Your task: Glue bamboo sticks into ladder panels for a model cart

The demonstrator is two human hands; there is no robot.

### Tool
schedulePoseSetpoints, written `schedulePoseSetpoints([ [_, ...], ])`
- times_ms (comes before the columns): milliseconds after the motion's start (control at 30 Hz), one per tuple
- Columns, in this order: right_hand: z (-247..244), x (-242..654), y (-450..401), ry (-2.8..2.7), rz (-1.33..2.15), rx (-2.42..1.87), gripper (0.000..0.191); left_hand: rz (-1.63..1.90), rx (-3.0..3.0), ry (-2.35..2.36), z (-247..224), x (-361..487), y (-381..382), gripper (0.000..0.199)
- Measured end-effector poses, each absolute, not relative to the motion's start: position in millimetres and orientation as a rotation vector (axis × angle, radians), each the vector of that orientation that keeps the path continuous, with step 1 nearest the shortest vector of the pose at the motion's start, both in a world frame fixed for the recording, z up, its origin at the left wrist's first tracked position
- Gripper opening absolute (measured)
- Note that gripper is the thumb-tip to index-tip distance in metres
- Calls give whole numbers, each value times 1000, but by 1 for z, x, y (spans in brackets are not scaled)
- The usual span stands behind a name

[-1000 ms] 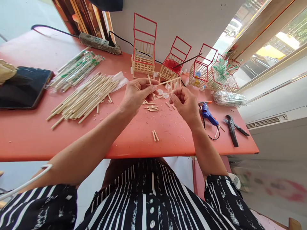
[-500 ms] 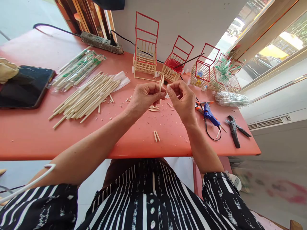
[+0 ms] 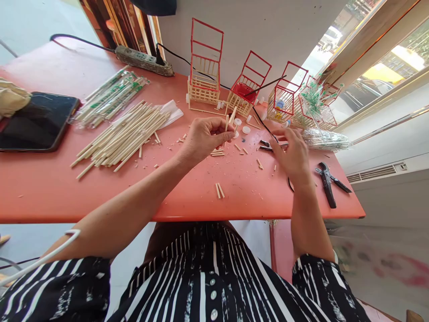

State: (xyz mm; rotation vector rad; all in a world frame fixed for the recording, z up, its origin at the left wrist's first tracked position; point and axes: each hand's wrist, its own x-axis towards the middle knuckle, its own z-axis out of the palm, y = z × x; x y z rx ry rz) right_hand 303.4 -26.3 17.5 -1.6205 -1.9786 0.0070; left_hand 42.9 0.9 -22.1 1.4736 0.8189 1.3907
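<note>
Two hands, one around thin wooden sticks

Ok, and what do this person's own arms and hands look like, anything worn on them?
The left hand and right hand wear no gloves. Both forearms are bare up to loose black sleeves, left and right, with white stripes and broken white flecks. A white cord-like loop crosses the left arm near the elbow.
</note>
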Motion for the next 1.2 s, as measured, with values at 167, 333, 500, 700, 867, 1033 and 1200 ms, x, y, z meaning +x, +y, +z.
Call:
schedulePoseSetpoints([
  [167, 9, 382, -44, -1874, -404, -2359, 46, 1378, 1462, 834, -25, 44, 2, 15],
  [333, 1, 400, -57, -2025, -288, -2616, 55, 1373, 1447, 828, -29, 43, 4, 15],
  [500, -4, 395, -56, -2122, -335, -2554, 48, 1360, 1447, 858, -29, 44, 4, 19],
  [700, -17, 396, -53, -2029, -293, -2489, 39, 1361, 1468, 852, -26, 42, 3, 18],
  [867, -12, 407, -50, -1781, -243, -2304, 36, 1364, 1447, 860, -24, 39, 6, 17],
  [1033, 6, 383, -48, -1546, 50, -1846, 31, 1374, 1486, 877, -25, 38, 6, 16],
  [1200, 10, 315, -55, -1604, 682, -1307, 41, 1408, 1587, 938, -23, 39, 2, 14],
])
